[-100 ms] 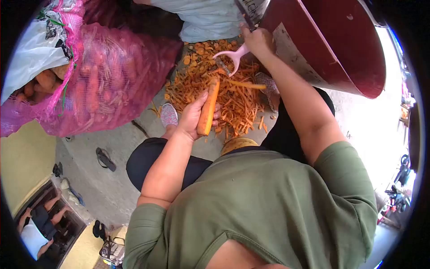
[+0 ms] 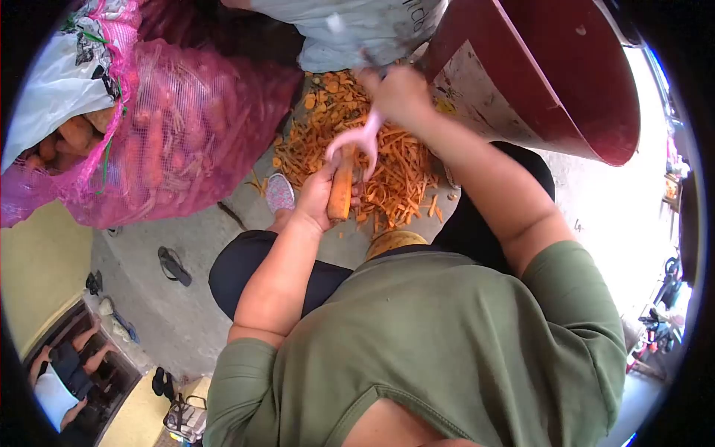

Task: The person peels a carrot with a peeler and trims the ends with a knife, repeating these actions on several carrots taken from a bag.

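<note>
My left hand (image 2: 317,195) is closed around a peeled orange carrot (image 2: 340,198), held upright over my lap. My right hand (image 2: 401,97) grips a pink Y-shaped peeler (image 2: 360,138), whose head lies across the upper part of the carrot. A knife (image 2: 363,54), smeared by motion, also sticks out of the right fist, pointing away from me. Below both hands, a heap of carrot peelings (image 2: 398,182) and cut carrot ends (image 2: 328,86) covers the floor between my feet.
A pink mesh sack (image 2: 186,134) of carrots stands at the left, beside another open sack of brownish roots (image 2: 74,132). On the right is a big dark red tub (image 2: 514,82). A white sack (image 2: 350,37) lies ahead. Another person (image 2: 63,380) sits at lower left, near loose slippers (image 2: 173,266).
My right hand has swung left and toward me, bringing the peeler from beyond the carrot onto it. The knife has swung left too. My left hand has barely shifted.
</note>
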Available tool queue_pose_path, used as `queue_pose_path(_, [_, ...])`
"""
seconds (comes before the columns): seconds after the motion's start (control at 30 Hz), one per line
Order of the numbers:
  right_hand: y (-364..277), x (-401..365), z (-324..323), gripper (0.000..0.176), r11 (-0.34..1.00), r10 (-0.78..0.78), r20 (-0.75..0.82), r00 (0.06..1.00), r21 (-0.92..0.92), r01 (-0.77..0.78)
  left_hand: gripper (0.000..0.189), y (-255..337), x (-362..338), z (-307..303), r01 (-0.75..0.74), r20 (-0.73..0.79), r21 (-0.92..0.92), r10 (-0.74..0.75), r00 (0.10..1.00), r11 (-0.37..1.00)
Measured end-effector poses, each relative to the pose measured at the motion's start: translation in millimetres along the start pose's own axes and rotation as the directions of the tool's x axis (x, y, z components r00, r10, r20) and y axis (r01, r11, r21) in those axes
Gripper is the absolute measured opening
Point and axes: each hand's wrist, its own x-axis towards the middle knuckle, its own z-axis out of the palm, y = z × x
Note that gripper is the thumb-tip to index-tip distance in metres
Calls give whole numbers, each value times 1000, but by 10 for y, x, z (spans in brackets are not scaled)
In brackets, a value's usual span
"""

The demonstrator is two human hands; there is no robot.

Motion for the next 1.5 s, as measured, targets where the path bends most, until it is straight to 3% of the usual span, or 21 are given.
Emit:
queue_pose_path(0.03, [-135,-165,75,61,989,-81,125,989,-116,96,31,49,-39,80,-28,-92,83,36,995,996])
queue_pose_path(0.07, [-200,-355,91,60,990,-138,153,979,-12,141,31,49,-5,146,-46,-165,159,73,984,986])
queue_pose_path(0.1, [-203,-386,95,61,987,-152,178,972,-24,159,32,-31,92,218,-201,-286,74,214,934,977])
queue_pose_path(0.13, [-204,-398,98,61,984,-168,203,965,-31,178,32,-37,73,209,-162,-257,112,186,948,980])
queue_pose_path(0.2, [-16,-71,174,61,984,-117,35,993,-128,120,31,-40,9,181,-88,-202,188,127,971,978])
queue_pose_path(0.23, [107,126,143,63,994,-80,-73,994,-78,74,30,-22,34,138,-25,-27,56,26,999,998])
queue_pose_path(0.3, [285,481,-4,64,998,-45,-149,988,-58,37,31,-3,5,125,-26,29,28,26,999,999])
queue_pose_path(0.33, [298,544,-70,63,998,25,-277,960,54,-10,31,4,-11,118,-27,56,14,26,998,1000])
queue_pose_path(0.4, [270,448,-166,63,991,9,-199,980,132,18,30,32,-18,113,-22,57,-21,23,998,1000])
queue_pose_path(0.43, [201,360,-99,62,998,-20,-149,989,48,28,29,45,-12,116,-22,60,-39,24,998,999])
queue_pose_path(0.53, [-148,-241,114,59,977,-195,12,981,-87,196,28,26,-4,112,-168,-112,311,212,971,935])
queue_pose_path(0.6, [-240,-534,120,56,965,-263,160,951,45,260,28,15,22,113,-111,-158,250,154,975,962])
queue_pose_path(0.67, [-169,-373,132,57,971,-220,90,971,-78,227,28,6,33,125,-55,-201,186,93,975,981])
queue_pose_path(0.73, [22,22,129,60,993,-67,-8,998,-100,66,27,25,-1,137,-81,-64,151,92,994,985])
queue_pose_path(0.9, [281,510,-176,64,985,175,-131,976,37,-171,26,60,-60,210,-47,46,43,45,998,998])
queue_pose_path(1.03, [120,358,-2,67,995,2,-31,1000,-100,-6,24,70,-40,167,-37,28,47,36,999,998])
queue_pose_path(1.13, [197,382,38,63,993,102,-7,995,-53,-102,24,79,-12,173,-46,-4,79,46,999,996])
queue_pose_path(1.23, [185,328,-24,60,999,29,-59,998,25,-28,28,88,19,149,-33,34,19,32,999,999])
queue_pose_path(1.33, [430,694,-25,57,987,85,-214,973,-115,-112,31,96,-107,273,-30,75,85,24,997,996])
queue_pose_path(1.43, [290,540,-84,65,999,6,-66,998,-43,-9,32,102,-87,213,-70,-8,53,71,997,996])
queue_pose_path(1.5, [13,200,44,65,998,-15,51,999,-56,18,33,77,-20,197,-95,-202,150,125,971,984])
